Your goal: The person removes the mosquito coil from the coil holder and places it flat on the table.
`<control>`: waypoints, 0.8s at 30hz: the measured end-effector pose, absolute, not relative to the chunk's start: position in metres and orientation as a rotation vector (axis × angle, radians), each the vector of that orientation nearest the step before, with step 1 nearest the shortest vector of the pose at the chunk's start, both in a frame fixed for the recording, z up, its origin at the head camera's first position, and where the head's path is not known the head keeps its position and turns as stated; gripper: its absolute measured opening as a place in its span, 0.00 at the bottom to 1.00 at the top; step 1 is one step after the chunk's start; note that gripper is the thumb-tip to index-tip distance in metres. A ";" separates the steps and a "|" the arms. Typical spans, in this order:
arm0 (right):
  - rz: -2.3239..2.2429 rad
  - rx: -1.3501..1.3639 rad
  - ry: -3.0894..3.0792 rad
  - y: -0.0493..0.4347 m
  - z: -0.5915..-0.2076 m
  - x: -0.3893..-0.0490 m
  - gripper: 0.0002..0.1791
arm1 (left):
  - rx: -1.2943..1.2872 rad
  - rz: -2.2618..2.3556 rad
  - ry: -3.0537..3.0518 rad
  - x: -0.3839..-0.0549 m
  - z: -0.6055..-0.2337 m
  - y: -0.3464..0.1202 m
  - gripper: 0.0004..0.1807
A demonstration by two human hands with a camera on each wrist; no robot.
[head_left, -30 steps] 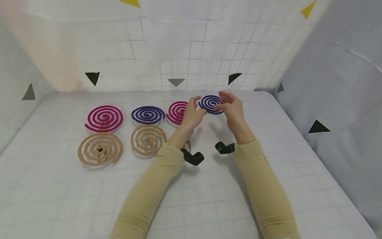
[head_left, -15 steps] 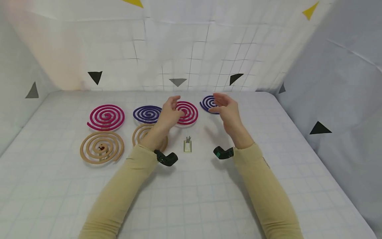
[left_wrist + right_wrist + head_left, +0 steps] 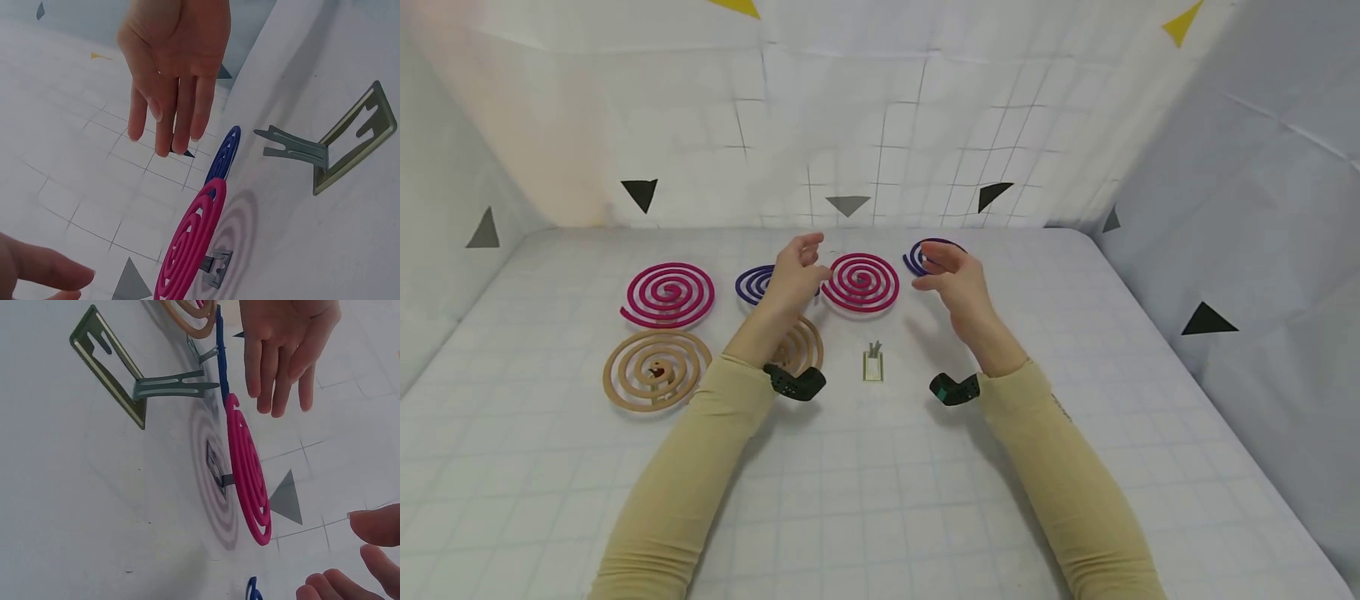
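Observation:
My left hand (image 3: 786, 279) hovers with loosely bent fingers over the middle-left coils, holding nothing. It hides part of a dark blue mosquito coil (image 3: 752, 286) and a tan mosquito coil (image 3: 808, 342). To its right lies a pink mosquito coil (image 3: 897, 283), raised on a small metal stand (image 3: 219, 265). Nearest my right hand (image 3: 958, 292), also relaxed and holding nothing, is the back-right dark blue coil (image 3: 913, 260), partly covered by the fingers. Between the hands, closer to me, a bare metal coil stand (image 3: 875, 348) sits on the table with its forked prong raised.
At the left, another pink coil (image 3: 667, 325) lies behind another tan coil (image 3: 617, 398). The white gridded table (image 3: 880, 500) meets a back wall sheet (image 3: 662, 108) and a right side sheet (image 3: 1262, 233). Dark trackers (image 3: 797, 383) are worn at both wrists.
My left hand has moved left, away from the middle pink coil, uncovering it and the bare stand. My right hand has drifted slightly left. The coils stay in place.

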State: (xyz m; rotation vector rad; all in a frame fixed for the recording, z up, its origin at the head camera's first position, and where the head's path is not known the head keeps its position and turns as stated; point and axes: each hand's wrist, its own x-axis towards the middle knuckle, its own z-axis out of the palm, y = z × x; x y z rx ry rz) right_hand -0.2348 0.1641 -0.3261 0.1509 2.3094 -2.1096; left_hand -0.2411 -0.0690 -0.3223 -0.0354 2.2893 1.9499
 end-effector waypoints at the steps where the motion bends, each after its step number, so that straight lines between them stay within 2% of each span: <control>1: -2.108 0.148 2.305 0.164 -0.327 -0.235 0.31 | -0.035 1.941 2.288 -0.241 -0.323 -0.069 0.35; 24: -2.041 0.094 2.108 0.156 -0.349 -0.234 0.34 | 0.041 1.842 2.264 -0.242 -0.336 -0.067 0.33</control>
